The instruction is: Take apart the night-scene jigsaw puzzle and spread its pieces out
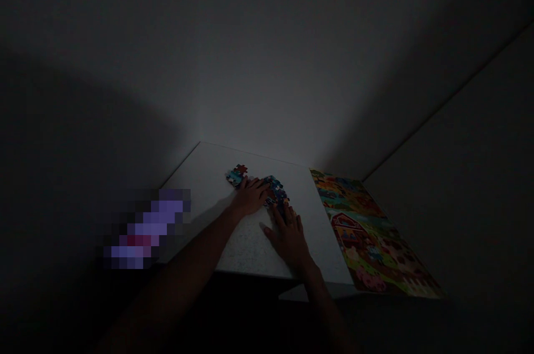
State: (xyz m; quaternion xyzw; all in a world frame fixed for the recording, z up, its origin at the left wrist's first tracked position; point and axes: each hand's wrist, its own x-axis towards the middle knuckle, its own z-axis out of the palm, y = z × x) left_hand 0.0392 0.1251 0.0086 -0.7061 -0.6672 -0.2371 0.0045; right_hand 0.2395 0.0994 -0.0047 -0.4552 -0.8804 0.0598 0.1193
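A joined section of a colourful jigsaw puzzle lies on the white table, partly covered by both hands. My left hand rests flat on its left part, fingers stretched out to the right. Over its near edge lies my right hand, palm down with the fingers spread and pointing away from me. Beyond the left fingers, at the puzzle's far left end, a portion with red and teal pieces shows. Whether any loose piece sits under the palms is hidden.
On the table's right side lies a bright farm picture sheet with a barn and animals. A blurred, pixelated purple patch appears at the left edge. Pale walls rise behind and beside the table; the room is dim.
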